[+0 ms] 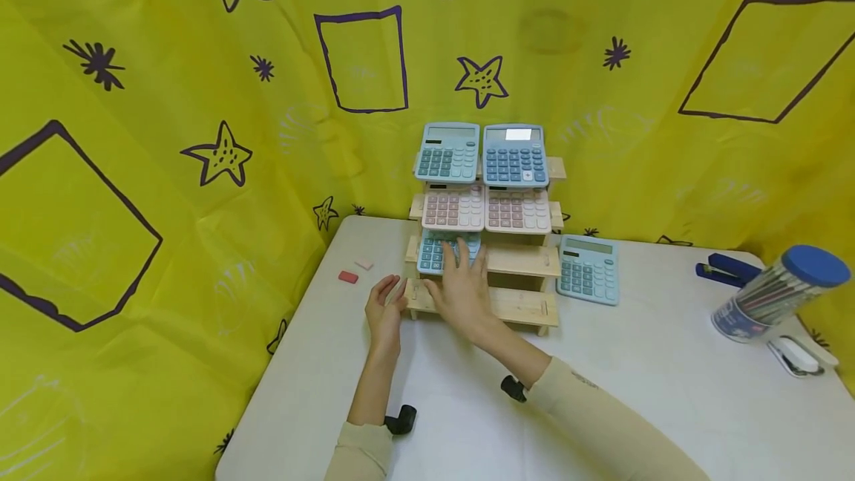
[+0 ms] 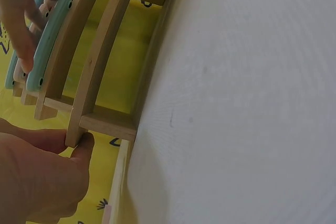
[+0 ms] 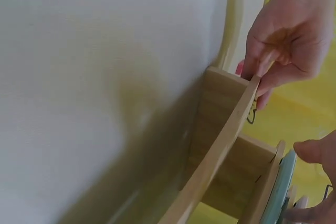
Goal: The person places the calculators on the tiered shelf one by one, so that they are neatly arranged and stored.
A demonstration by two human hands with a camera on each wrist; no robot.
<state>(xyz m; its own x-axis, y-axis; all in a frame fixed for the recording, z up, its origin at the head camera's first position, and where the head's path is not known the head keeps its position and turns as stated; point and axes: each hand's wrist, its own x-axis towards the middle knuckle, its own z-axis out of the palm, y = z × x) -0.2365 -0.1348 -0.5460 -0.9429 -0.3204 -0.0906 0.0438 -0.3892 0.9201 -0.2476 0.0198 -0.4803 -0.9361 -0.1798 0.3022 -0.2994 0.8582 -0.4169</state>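
I take the tiered wooden rack (image 1: 517,262) at the back of the white table (image 1: 467,407) as my landmark. My right hand (image 1: 464,289) lies over a blue calculator (image 1: 434,251) on the left half of the rack's third tier from the top, fingers fairly straight with the tips resting on its keys and edge; I judge it is seating the calculator there rather than gripping it. My left hand (image 1: 386,310) is at the rack's lower left corner, thumb and fingers lightly pinching the end of the bottom slat, which the left wrist view shows clearly, so it braces the rack.

As I judge it, the step in hand is settling this calculator on its tier. The next move calls for a gentle push until it leans flat like the rows above, with the bracing hand keeping the rack from sliding.

Above on the rack stand two pink calculators (image 1: 487,208) and, on the top tier, two more blue ones (image 1: 482,154). The right half of the third tier and the bottom tier hold nothing. Another blue calculator (image 1: 588,269) lies on the table just right of the rack. Left of the rack lie two small erasers (image 1: 354,272); far right are a blue stapler (image 1: 728,269), a pencil tub (image 1: 778,292) and a white stapler (image 1: 798,356). Nothing blocks either hand.
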